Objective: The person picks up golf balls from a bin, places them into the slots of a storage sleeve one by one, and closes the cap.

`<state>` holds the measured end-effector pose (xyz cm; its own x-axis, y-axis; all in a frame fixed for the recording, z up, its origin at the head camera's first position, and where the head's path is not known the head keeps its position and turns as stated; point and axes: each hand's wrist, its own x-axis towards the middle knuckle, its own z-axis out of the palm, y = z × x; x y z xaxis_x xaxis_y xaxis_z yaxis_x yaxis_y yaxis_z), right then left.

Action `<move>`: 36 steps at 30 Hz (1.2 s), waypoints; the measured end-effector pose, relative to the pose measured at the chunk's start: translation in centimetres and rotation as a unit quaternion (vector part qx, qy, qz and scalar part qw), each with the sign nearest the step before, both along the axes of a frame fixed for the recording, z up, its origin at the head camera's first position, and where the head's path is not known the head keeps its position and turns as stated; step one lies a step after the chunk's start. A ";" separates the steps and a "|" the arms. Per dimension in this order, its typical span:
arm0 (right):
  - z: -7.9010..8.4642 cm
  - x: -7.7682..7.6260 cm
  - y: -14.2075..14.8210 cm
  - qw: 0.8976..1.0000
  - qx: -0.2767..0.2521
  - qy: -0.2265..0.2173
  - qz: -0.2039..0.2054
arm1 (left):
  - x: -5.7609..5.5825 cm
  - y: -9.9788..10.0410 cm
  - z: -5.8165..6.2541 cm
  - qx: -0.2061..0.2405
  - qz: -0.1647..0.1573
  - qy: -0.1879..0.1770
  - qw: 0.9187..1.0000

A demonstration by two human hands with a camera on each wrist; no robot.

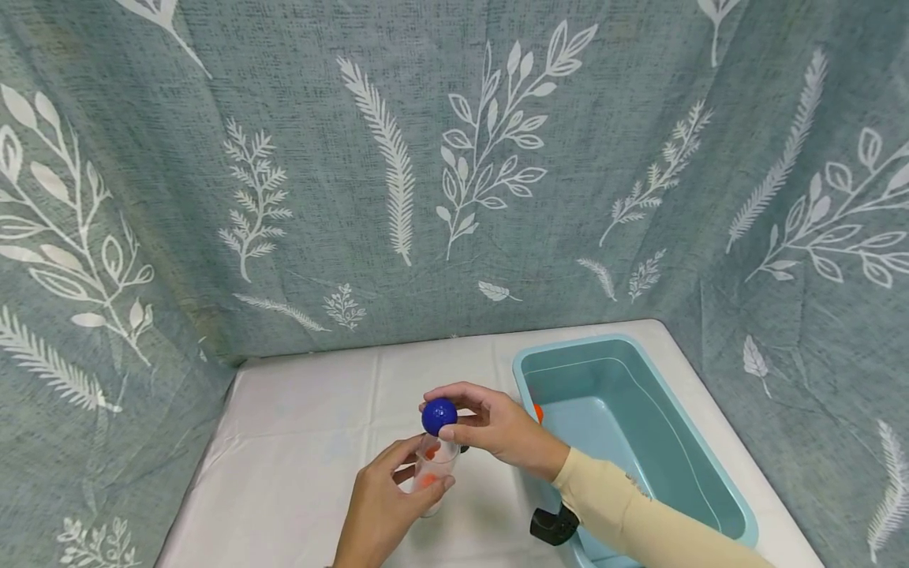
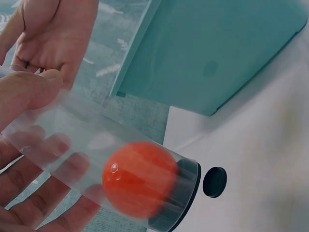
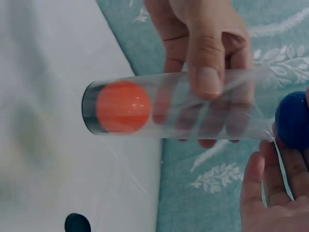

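Note:
My left hand point(image 1: 387, 493) grips a clear plastic tube point(image 1: 424, 505) around its side, thumb on one face and fingers on the other. Inside, an orange ball point(image 3: 123, 107) rests at the tube's dark closed end, clearest in both wrist views. Pinched between the thumb and fingers of my right hand point(image 1: 497, 426) is a blue ball point(image 1: 439, 416), at the tube's open mouth. In the right wrist view the blue ball is partly cut off by the frame edge. The left wrist view shows the right hand point(image 2: 60, 36) beyond the tube, without the blue ball visible.
A teal bin point(image 1: 635, 347) stands on the white-covered table point(image 1: 298, 442) to the right, under my right forearm. Another orange ball point(image 1: 538, 412) shows inside its left wall. A small black cap point(image 2: 215, 182) lies on the table near the tube. Patterned cloth point(image 1: 319, 158) surrounds the table.

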<state>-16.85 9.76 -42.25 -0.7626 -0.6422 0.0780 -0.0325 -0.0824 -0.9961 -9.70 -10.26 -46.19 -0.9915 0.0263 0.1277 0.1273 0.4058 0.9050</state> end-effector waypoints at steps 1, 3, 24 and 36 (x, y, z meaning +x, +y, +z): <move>-0.1 0.1 -0.1 1.000 -0.002 -0.001 0.005 | 0.0 0.0 0.0 0.001 0.001 0.001 1.000; -0.3 0.2 -0.1 1.000 -0.009 -0.006 0.019 | 0.0 0.0 0.0 0.003 0.004 0.003 1.000; -1.0 0.5 1.0 1.000 -0.005 0.001 0.030 | 0.1 -0.1 -0.4 -0.003 0.014 0.012 1.000; -0.5 -0.4 3.4 0.997 0.041 0.032 -0.050 | 0.2 0.0 -0.7 -0.005 0.016 0.018 1.000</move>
